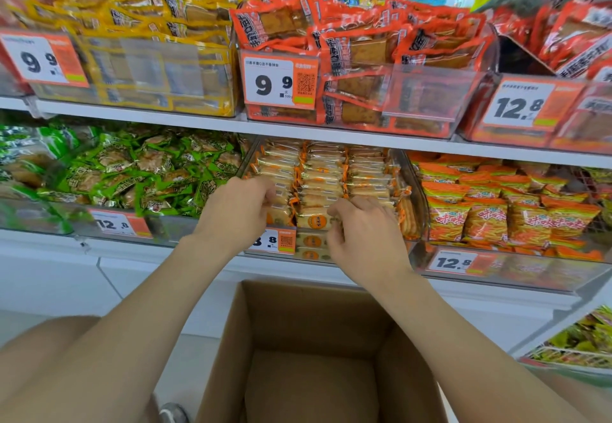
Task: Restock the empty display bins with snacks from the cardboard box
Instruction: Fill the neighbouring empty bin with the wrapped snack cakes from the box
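Note:
A clear display bin (418,190) on the lower shelf is filled with rows of pale rice-cracker packets (323,174) with orange ends. My left hand (240,205) reaches into the bin's front left, its fingers curled on the packets there. My right hand (362,235) is at the bin's front middle, fingers curled over the front packets. What exactly each hand holds is hidden by the fingers. Below my arms stands the open cardboard box (318,310), and its visible inside is bare.
Green snack packets (132,170) fill the bin to the left and orange chip bags (503,204) the bin to the right. The upper shelf (198,121) carries yellow and red tofu-snack bins with price tags. A wire rack (576,346) stands at lower right.

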{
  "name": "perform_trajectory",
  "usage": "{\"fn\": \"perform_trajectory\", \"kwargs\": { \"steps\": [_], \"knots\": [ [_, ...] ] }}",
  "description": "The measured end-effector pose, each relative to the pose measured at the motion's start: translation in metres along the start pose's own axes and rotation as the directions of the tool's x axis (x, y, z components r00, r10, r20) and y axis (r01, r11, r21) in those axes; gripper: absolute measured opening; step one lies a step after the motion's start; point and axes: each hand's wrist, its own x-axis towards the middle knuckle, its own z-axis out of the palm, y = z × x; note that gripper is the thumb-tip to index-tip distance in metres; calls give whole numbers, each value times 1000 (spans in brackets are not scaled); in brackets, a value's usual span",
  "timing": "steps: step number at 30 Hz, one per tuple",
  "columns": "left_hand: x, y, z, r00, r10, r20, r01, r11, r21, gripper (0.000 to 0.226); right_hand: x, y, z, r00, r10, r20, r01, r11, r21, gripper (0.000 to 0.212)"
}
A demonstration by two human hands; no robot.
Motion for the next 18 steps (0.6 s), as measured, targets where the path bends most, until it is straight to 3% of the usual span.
{"fn": "perform_trajectory", "kwargs": {
  "steps": [3, 5, 8, 10, 14, 18],
  "knots": [
    [-8, 2, -2, 997, 73, 1, -73, 994, 86, 43, 0, 1, -2, 1000, -1, 6, 1, 1000, -8, 26],
    [-10, 2, -5, 998, 53, -35, -49, 991, 126, 42, -1, 0, -2, 1000, -16, 1, 16, 1000, -4, 26],
    [-18, 12, -3, 993, 70, -93, -62, 994, 87, 33, -5, -3, -2, 998, -64, -16, 64, 998, -4, 29],
    [-30, 26, 7, 982, 155, -107, -150, 987, 50, 36, -10, -1, 0, 998, -48, -40, 44, 995, -88, 41],
    [-45, 55, 43, 952, 298, 69, -301, 952, 47, 67, -14, 34, 5, 975, 222, 13, -216, 958, -186, 75],
    [-32, 71, 71, 928, 340, 152, -363, 917, 165, 74, -16, 57, 12, 976, 193, 104, -152, 937, -316, 75]
  ]
}}
